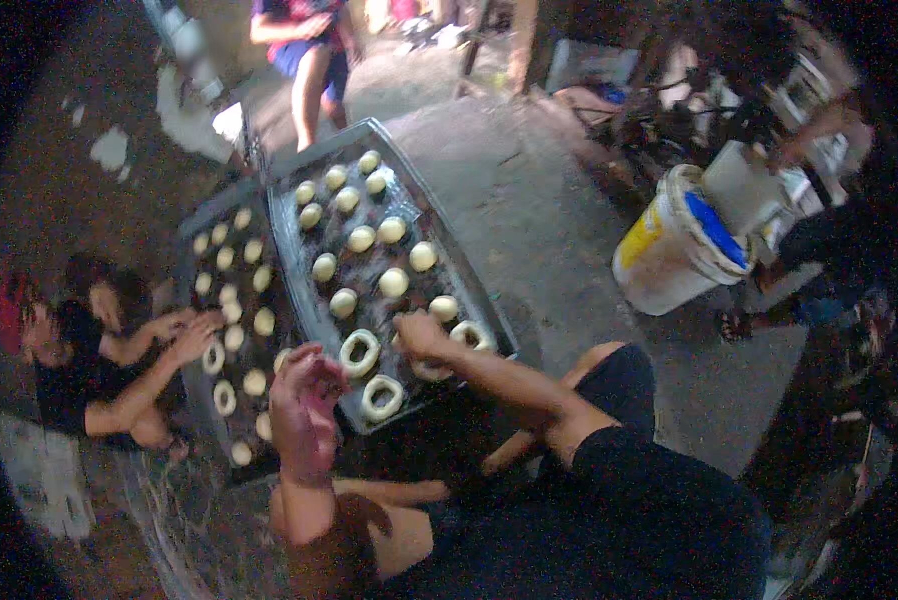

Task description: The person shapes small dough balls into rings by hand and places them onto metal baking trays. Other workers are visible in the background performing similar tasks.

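My right hand (425, 335) reaches over the near right part of a dark baking tray (466, 262), with its knuckles up and fingers closed downward on a piece of dough mostly hidden beneath it. Beside it lie dough rings (359, 353), one (382, 398) at the tray's near corner and one (472, 337) to the right, half behind my forearm. Round dough balls (394, 282) fill the far part in rows. My left hand (307, 405) is raised above the gap between the two trays, with its fingers loosely bent and apart, and nothing visible in it.
A second tray (191, 262) of dough balls and rings adjoins on the left, where another person's hands (194, 335) work. A white and yellow bucket (659, 255) with something blue inside stands at right, next to another person's arm and a pale container (739, 185). Someone sits at the far end.
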Demonstrator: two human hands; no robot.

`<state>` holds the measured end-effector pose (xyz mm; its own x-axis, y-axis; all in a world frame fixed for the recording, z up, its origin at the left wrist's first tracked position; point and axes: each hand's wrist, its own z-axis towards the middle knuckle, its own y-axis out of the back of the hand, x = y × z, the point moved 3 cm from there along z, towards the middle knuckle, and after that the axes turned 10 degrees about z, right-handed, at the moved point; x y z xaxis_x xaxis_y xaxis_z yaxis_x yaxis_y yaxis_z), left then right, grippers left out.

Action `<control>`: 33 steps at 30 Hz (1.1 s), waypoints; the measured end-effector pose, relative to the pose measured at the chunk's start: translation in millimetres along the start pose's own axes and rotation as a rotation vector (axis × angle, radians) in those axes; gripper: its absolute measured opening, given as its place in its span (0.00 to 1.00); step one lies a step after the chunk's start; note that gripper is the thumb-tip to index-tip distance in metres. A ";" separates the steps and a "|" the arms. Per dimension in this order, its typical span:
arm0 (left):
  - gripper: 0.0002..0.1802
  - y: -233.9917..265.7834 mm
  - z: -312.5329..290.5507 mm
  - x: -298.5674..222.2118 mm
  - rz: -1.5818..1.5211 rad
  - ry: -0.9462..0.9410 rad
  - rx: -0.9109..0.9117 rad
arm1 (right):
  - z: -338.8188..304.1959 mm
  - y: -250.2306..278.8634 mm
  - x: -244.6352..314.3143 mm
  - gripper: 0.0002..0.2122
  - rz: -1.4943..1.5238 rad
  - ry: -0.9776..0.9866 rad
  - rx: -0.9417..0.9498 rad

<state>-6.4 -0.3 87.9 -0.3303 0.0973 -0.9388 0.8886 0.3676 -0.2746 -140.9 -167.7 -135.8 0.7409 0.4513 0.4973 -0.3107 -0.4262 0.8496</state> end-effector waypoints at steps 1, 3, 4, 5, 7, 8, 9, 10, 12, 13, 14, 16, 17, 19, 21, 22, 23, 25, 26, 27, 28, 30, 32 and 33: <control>0.16 -7.8 -1.7 -0.9 0.137 -0.099 0.058 | -11.4 13.7 7.3 0.17 0.189 -0.018 0.033; 0.22 -20.2 -5.3 0.9 0.393 -0.143 0.055 | -45.9 54.9 34.3 0.19 0.680 0.092 -0.245; 0.27 -25.8 -7.9 4.5 0.516 -0.080 0.004 | -63.9 78.7 46.8 0.21 0.887 0.171 -0.338; 0.32 -34.0 -10.5 5.9 0.618 -0.051 -0.014 | -82.9 102.6 55.6 0.22 1.006 0.174 -0.335; 0.29 -55.4 -17.3 8.7 0.509 -0.039 0.079 | -129.8 147.2 74.4 0.24 1.248 0.371 -0.390; 0.27 -67.6 -19.6 6.9 0.463 -0.059 0.198 | -149.8 165.7 78.8 0.24 1.209 0.318 -0.397; 0.26 -78.5 -23.7 3.4 0.431 -0.110 0.300 | -168.9 185.5 85.1 0.24 1.190 0.432 -0.460; 0.22 -87.1 -25.3 5.6 0.190 -0.012 0.253 | -180.8 197.6 90.6 0.26 1.179 0.368 -0.451; 0.20 -101.4 -34.4 1.7 0.260 -0.105 0.310 | -204.1 216.9 93.7 0.27 1.165 0.271 -0.476; 0.20 -108.0 -39.1 3.9 0.296 -0.140 0.335 | -216.2 218.3 92.1 0.27 1.167 0.187 -0.453; 0.20 -110.1 -44.6 2.6 0.351 -0.189 0.320 | -230.3 221.7 97.7 0.28 1.135 0.306 -0.554; 0.21 -113.5 -53.4 6.5 0.348 -0.216 0.246 | -250.4 218.2 100.5 0.29 1.038 0.363 -0.561; 0.22 -113.8 -57.7 9.3 0.363 -0.203 0.184 | -258.7 216.6 99.1 0.29 0.997 0.392 -0.607; 0.27 -118.5 -64.3 11.2 0.307 -0.259 0.154 | -265.8 211.7 93.9 0.30 1.022 0.373 -0.570; 0.30 -119.8 -70.2 9.6 0.183 -0.347 0.073 | -265.8 211.0 85.6 0.29 0.956 0.359 -0.616; 0.34 -121.3 -72.3 8.9 0.354 -0.366 0.064 | -261.7 212.9 79.6 0.27 0.875 0.323 -0.653; 0.36 -121.9 -74.5 9.6 0.341 -0.311 0.100 | -256.6 211.5 75.5 0.26 0.799 0.233 -0.617; 0.42 -130.7 -81.3 8.6 0.285 -0.313 0.499 | -255.5 217.7 72.2 0.19 0.668 0.318 -0.879; 0.45 -129.7 -81.7 11.3 0.359 -0.220 0.523 | -254.6 215.5 72.4 0.14 0.666 0.310 -0.874; 0.49 -126.6 -80.6 14.8 0.442 -0.090 0.517 | -250.1 211.1 73.9 0.14 0.650 0.258 -0.704; 0.51 -123.1 -78.7 13.6 0.608 -0.200 0.403 | -251.2 206.4 76.1 0.14 0.624 0.225 -0.611; 0.45 -115.1 -73.9 13.3 0.555 -0.284 0.222 | -256.5 197.0 84.0 0.12 0.640 0.198 -0.379; 0.40 -107.9 -69.9 13.3 0.486 -0.383 0.066 | -268.2 198.4 96.3 0.13 1.023 0.417 -0.311; 0.38 -106.8 -68.8 13.0 0.417 -0.421 0.111 | -272.2 198.8 100.6 0.14 1.196 0.410 -0.217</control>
<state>-127.6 25.4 119.3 0.1875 -0.1709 -0.9673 0.9515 0.2762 0.1357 -290.1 6.4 130.9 -0.2893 0.1016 0.9518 -0.7717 -0.6131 -0.1691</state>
